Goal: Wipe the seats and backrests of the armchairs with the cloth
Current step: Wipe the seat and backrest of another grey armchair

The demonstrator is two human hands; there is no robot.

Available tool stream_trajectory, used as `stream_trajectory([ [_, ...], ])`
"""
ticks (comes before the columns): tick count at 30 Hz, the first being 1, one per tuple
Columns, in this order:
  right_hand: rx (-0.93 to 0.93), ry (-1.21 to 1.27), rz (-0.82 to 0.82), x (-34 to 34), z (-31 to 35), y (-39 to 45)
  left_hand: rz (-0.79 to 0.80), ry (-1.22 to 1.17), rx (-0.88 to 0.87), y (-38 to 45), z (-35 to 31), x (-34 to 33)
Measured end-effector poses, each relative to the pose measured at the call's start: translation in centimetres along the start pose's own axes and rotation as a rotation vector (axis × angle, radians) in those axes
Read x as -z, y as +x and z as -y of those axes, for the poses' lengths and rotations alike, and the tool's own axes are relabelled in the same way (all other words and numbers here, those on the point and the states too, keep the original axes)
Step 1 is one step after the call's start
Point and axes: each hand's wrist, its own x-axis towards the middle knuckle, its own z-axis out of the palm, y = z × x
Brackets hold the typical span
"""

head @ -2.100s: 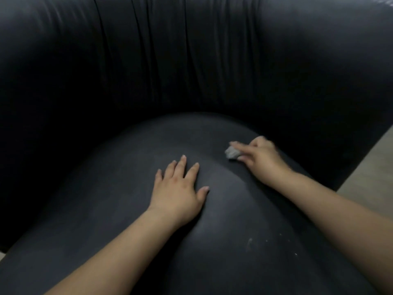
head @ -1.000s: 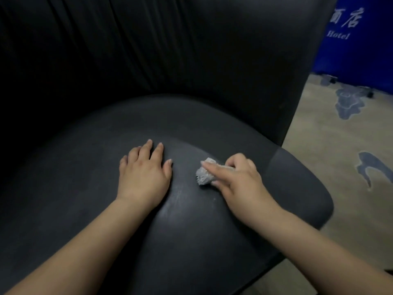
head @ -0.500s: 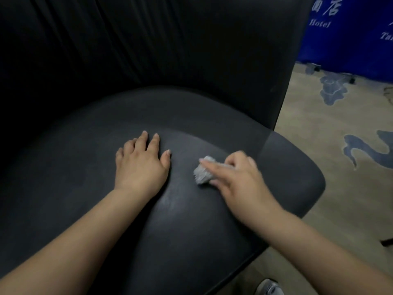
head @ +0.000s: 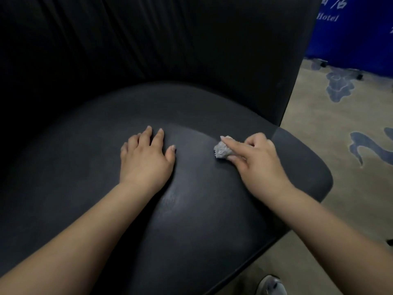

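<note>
The left hand (head: 144, 158) lies flat on the middle of the seat (head: 191, 220), fingers straight and slightly spread, palm down. It has kept that bracing spot over the last second, shifting hardly at all.

To its right, near the seat's right edge, the right hand (head: 255, 160) pinches the cloth (head: 222, 150), a small crumpled grey wad. The index finger lies stretched over the top and the thumb presses from below, while the other fingers curl behind. Half a second ago the wad sat closer to the left hand; now it has travelled outward toward the right edge, so the two hands are farther apart. That reads as one stroke of wiping across the seat, working from the centre to the rim. My judgement: the seat is only partly covered, with its left half and front not obviously reached, and the backrest (head: 159, 39) shows no sign of wiping.

The seat is dark, smooth upholstery with a dull sheen and faint pale smears near the front. The backrest rises behind it, pleated in vertical folds. Right of the chair lies a beige carpet (head: 319, 156) with blue cloud patterns, and a blue banner (head: 350, 39) reading "Hotel" stands at the far right. A shoe (head: 269, 285) tip shows below the seat's front edge.
</note>
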Motion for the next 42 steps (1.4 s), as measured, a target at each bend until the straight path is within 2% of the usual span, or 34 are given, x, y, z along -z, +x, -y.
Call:
stream_trajectory([
  [2, 0.007, -0.004, -0.025, -0.4, 0.8, -0.5, -0.002, -0.009, 0.001, 0.0, 0.0, 0.1],
  [4, 0.099, 0.028, -0.017, -1.1, 2.2, -2.1, 0.001, -0.032, 0.014, 0.2, 0.1, 0.2],
  [8, 0.234, 0.087, 0.074, -1.6, 2.6, -2.1, 0.055, -0.16, 0.046, 0.9, 0.7, 0.9],
  [10, 0.2, 0.052, 0.071, -1.7, 1.5, 0.6, 0.095, -0.199, 0.032, 1.2, 1.3, 1.4],
  [13, 0.018, 0.012, 0.03, -1.9, 0.1, 5.2, 0.099, -0.206, 0.042, 0.7, 2.7, 2.2],
  [15, -0.001, 0.033, 0.032, -2.9, 1.2, 6.2, 0.077, -0.197, 0.082, -0.1, 3.8, 2.6],
  [18, 0.28, 0.091, 0.118, -5.2, 5.1, 4.6, 0.062, -0.169, 0.115, -1.7, 5.3, 2.9],
  [20, 0.384, 0.116, 0.191, -6.0, 6.1, 4.7, 0.053, -0.15, 0.127, -2.8, 6.3, 3.1],
  [22, 0.337, 0.096, 0.168, -6.4, 5.6, 7.0, 0.039, -0.135, 0.135, -3.7, 7.4, 3.6],
  [25, 0.168, 0.091, 0.139, -6.8, 5.2, 10.2, 0.029, -0.093, 0.171, -4.8, 9.4, 4.3],
  [26, 0.171, 0.085, 0.14, -7.3, 5.9, 10.3, 0.028, -0.085, 0.189, -5.1, 9.9, 4.4],
  [29, 0.422, 0.106, 0.203, -9.4, 9.4, 8.5, 0.041, -0.073, 0.243, -6.0, 11.0, 4.6],
  [31, 0.506, 0.126, 0.253, -10.2, 10.8, 8.4, 0.067, -0.046, 0.269, -6.6, 11.5, 4.5],
  [33, 0.457, 0.101, 0.234, -10.7, 11.0, 10.3, 0.085, -0.022, 0.298, -7.3, 12.1, 4.4],
  [37, 0.221, 0.053, 0.209, -11.5, 11.8, 13.2, 0.054, 0.011, 0.372, -8.7, 14.1, 4.9],
  [38, 0.246, 0.052, 0.215, -12.0, 12.7, 12.7, 0.046, 0.015, 0.393, -9.0, 14.4, 5.0],
  [42, 0.564, 0.125, 0.303, -14.0, 16.3, 9.2, 0.077, -0.013, 0.456, -10.0, 15.0, 4.8],
])
